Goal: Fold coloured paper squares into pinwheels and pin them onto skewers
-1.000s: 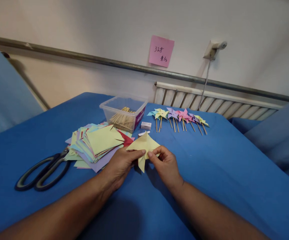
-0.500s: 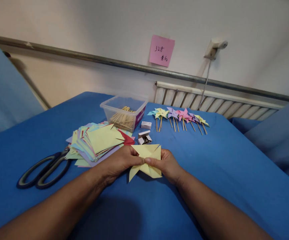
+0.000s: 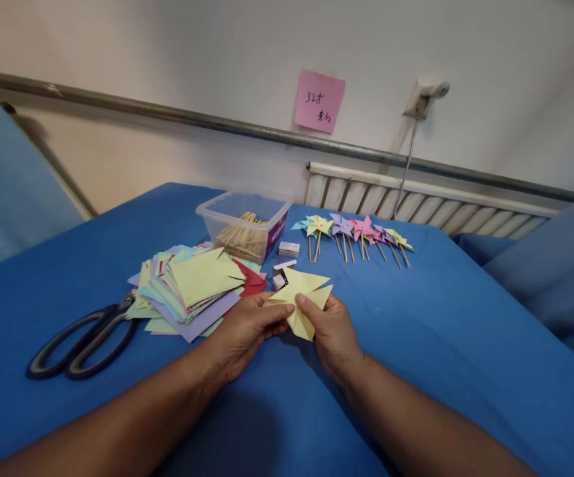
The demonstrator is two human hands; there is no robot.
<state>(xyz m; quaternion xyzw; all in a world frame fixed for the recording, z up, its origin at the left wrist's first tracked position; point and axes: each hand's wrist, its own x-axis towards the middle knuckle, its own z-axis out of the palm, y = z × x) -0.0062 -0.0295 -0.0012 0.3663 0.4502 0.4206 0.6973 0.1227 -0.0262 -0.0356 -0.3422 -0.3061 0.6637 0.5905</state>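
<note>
Blue table by wall: both hands pinch folded yellow sheet

Wall [image 3: 192,53] behind, with rail [image 3: 207,126] and radiator [image 3: 373,199]; blue table [image 3: 440,344] in front. Tub [image 3: 279,232] of sticks [image 3: 247,235] at the back, stack [image 3: 207,278] in front of it, scissors [image 3: 83,348] left of the stack, handles toward the viewer. Row of pinwheels [image 3: 363,230] back right, well apart from the hands.

Left hand [image 3: 249,324] and right hand [image 3: 334,331] meet at near centre, about equally close to the sheet [image 3: 309,285], which sits between them. Key relation: the middle of the sheet lies right at the two thumb tips, left thumb in from the left, right thumb from the right, tips almost meeting. Both thumbs press down on it; fingers curl behind, mostly hidden, so their exact grip can't be told. No clear long axis: flaps stick out left, upper right, right and down.

Open box [image 3: 279,281] just beyond the sheet, partly covered by it; closed box [image 3: 289,249] behind that.
</note>
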